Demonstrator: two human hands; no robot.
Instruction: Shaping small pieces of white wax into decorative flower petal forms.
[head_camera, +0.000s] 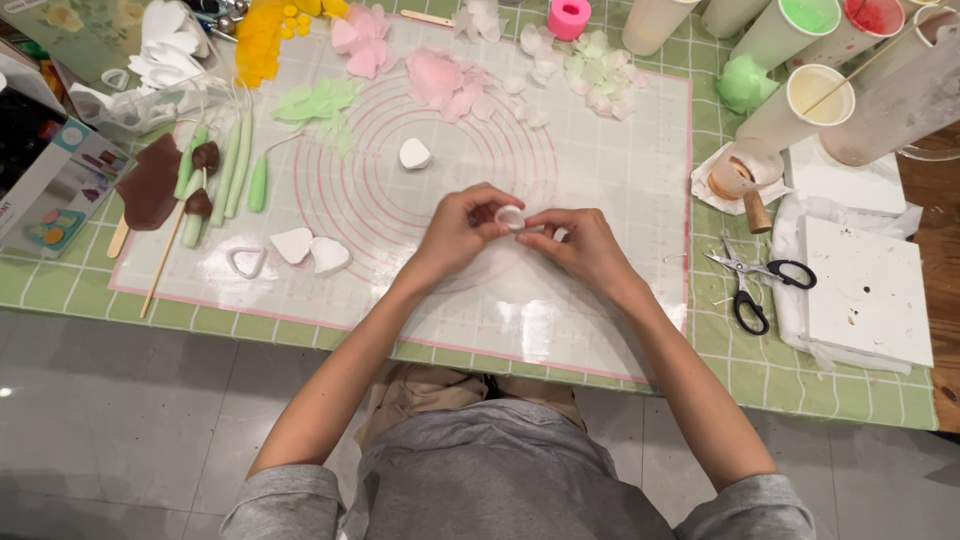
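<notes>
- Pinching a small white petal piece (510, 216) between both hands above the middle of the translucent work mat (620, 170), near its front edge.
- Left hand (455, 232) closed on the piece's left side, thumb and forefinger clamped; right hand (580, 248) closed on its right side, fingertips meeting it. Held up off the mat, seemingly so the soft edge can be shaped from both sides at once.
- Lying just behind the hands, toward the mat's centre: one white heart-shaped piece (414, 153), within easy reach.
- Resting toward the mat's front-left corner: two more white hearts (310, 250) and a heart-shaped cutter (247, 262), side by side, apart from the hands.
- Ranged along the mat's left edge: green stems (232, 160) and a brown sheet (150, 185), laid lengthwise, probably to stay flat.
- Spread along the mat's back edge: pink petals (440, 80), pale green-white petals (590, 65) and yellow pieces (262, 35), grouped by colour.
- Lying off the mat's right edge on the green checked table cover (60, 285): scissors (752, 280), beside a white block (865, 290).
- Standing at the table's back-right corner: tall cups (800, 100) of coloured material, clear of the work area.
</notes>
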